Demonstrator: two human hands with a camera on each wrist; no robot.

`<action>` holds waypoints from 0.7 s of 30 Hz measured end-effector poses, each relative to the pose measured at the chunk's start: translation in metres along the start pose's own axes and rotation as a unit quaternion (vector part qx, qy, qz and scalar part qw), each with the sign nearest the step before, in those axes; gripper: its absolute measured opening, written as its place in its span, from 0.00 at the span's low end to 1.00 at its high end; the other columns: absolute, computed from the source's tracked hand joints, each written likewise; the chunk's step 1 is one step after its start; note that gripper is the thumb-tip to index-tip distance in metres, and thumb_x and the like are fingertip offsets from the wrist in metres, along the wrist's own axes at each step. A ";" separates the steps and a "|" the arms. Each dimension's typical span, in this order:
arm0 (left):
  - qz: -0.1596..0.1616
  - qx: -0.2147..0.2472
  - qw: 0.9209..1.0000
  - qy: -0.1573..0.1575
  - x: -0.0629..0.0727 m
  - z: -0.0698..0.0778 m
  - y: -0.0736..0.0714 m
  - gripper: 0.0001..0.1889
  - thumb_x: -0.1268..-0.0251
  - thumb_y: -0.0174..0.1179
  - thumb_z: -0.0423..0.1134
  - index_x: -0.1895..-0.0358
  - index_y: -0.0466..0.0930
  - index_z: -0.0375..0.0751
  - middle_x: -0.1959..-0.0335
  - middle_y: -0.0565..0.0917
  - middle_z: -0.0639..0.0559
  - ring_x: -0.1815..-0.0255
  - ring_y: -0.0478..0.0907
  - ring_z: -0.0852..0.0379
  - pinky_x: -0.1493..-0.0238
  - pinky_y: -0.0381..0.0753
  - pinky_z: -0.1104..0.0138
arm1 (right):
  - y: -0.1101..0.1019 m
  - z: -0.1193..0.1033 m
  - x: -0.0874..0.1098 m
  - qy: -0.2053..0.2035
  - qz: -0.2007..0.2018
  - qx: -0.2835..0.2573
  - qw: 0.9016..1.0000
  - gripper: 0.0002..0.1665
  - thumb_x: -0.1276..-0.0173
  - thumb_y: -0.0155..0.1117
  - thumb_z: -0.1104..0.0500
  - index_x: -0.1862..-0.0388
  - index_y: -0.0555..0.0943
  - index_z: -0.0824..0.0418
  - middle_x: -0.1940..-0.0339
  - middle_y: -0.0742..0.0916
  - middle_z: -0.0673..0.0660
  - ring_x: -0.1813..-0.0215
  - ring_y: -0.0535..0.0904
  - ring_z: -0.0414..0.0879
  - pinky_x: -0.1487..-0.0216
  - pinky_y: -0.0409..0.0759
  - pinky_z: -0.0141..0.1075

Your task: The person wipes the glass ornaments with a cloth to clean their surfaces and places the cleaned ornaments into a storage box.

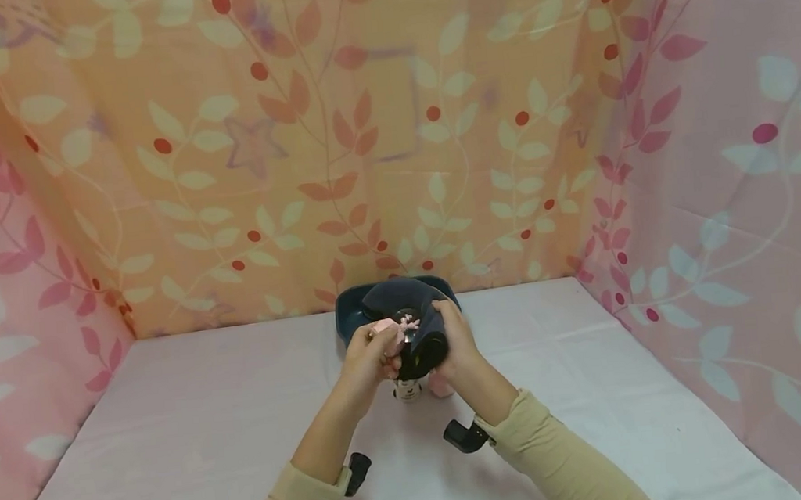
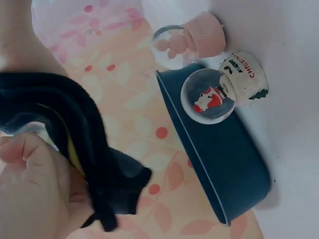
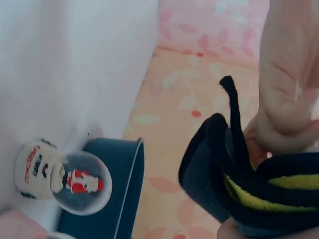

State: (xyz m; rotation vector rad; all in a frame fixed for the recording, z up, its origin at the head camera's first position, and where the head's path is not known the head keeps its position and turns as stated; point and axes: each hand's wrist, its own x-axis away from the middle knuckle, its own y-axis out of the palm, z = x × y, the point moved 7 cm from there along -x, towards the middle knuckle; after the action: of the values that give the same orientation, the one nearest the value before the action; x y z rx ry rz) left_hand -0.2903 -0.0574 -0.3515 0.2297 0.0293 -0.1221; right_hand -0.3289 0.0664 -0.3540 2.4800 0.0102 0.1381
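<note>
My left hand (image 1: 365, 359) grips the pink base of a snow globe (image 1: 389, 332). Its pale pink figure shows against the dark cloth, and the dome is partly covered. In my right hand (image 1: 455, 338) is a dark navy cloth (image 1: 404, 295) with black edging and a yellow lining (image 3: 249, 194), folded around the globe's dome side. A thin black strip (image 3: 232, 97) sticks up from its edge. Below the hands stand a white Christmas snow globe (image 2: 244, 77) with a red figure inside, and another pink snow globe (image 2: 204, 37).
Behind the hands, a dark teal tub (image 1: 348, 317) stands on the white-covered table (image 1: 229, 405) near the back curtain (image 1: 265, 237). Patterned pink curtains (image 1: 707, 202) rise along both sides. A black wrist mount (image 1: 463, 436) hangs under the right cuff, another (image 1: 358, 473) under the left.
</note>
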 end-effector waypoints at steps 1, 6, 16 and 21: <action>0.006 -0.005 1.000 0.006 0.000 0.001 -0.002 0.14 0.25 0.47 0.41 0.58 0.69 0.29 0.79 0.71 0.51 0.85 0.66 0.62 0.81 0.68 0.74 | 0.000 -0.002 0.000 -0.009 -0.006 0.003 1.000 0.24 0.29 0.41 0.59 0.35 0.66 0.60 0.36 0.70 0.58 0.40 0.69 0.50 0.41 0.69 0.38; 0.020 -0.022 0.999 0.015 0.001 0.003 -0.007 0.23 0.19 0.36 0.50 0.54 0.69 0.29 0.79 0.73 0.49 0.88 0.65 0.63 0.83 0.68 0.73 | -0.001 -0.021 0.006 -0.123 -0.002 0.090 0.988 0.27 0.28 0.44 0.60 0.30 0.67 0.55 0.31 0.69 0.57 0.36 0.70 0.52 0.41 0.71 0.38; 0.010 -0.018 0.999 -0.025 -0.001 0.001 -0.004 0.33 0.21 0.25 0.58 0.67 0.73 0.36 0.89 0.68 0.54 0.93 0.61 0.64 0.88 0.62 0.73 | 0.021 -0.019 0.038 -0.418 -0.128 0.313 0.843 0.29 0.32 0.50 0.66 0.31 0.65 0.62 0.39 0.75 0.69 0.53 0.77 0.54 0.57 0.78 0.35; 0.001 -0.050 0.999 -0.015 0.001 -0.001 -0.004 0.32 0.21 0.27 0.58 0.78 0.70 0.43 0.92 0.63 0.57 0.94 0.51 0.65 0.89 0.51 0.72 | 0.033 -0.011 0.047 -0.544 -0.127 0.397 0.728 0.28 0.37 0.55 0.67 0.36 0.71 0.62 0.49 0.80 0.68 0.55 0.78 0.59 0.60 0.80 0.47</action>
State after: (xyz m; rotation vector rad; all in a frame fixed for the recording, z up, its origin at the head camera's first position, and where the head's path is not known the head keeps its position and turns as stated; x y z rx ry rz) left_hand -0.2900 -0.0610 -0.3540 0.1281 0.0044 -0.1215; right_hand -0.2842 0.0487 -0.3208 2.9021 -0.1106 -1.7784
